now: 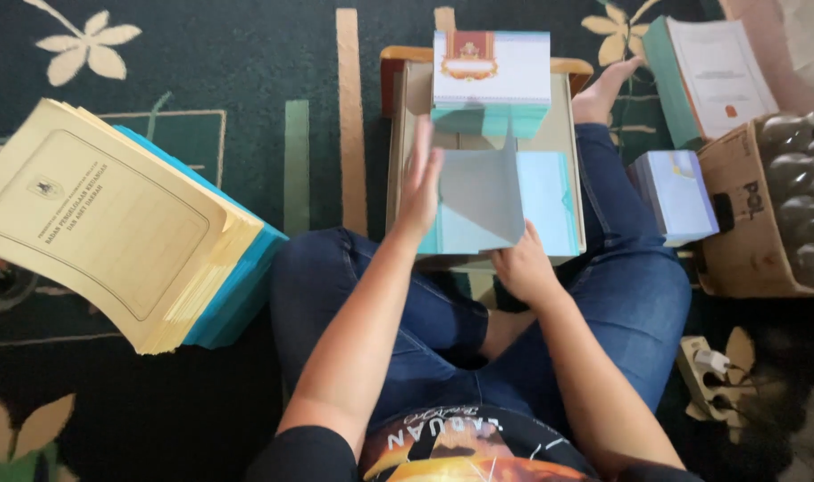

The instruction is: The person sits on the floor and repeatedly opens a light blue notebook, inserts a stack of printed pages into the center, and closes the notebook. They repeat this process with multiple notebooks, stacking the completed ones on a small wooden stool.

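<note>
Hands work over a low wooden board (398,134) that rests across the lap of a person sitting cross-legged in blue jeans on a dark green carpet with cream flower shapes (246,54). The left hand (422,183) is flat and open, fingers straight and pointing far, its palm laid against the left edge of a pale teal folded paper cover (478,201) whose grey inner flap is lifted. The right hand (520,266) sits at the near edge of the same cover, fingers curled onto the paper, pressing or pinching it; which one I cannot tell. Just beyond the cover, at the far end of the board, stands a stack of teal booklets with a white, red-crested top sheet (492,76). Well to the left lies a thick pile of yellow folders over blue ones (112,223). To the right are a smaller pale blue stack (679,192) and a cardboard box of clear bottles (764,214).
</note>
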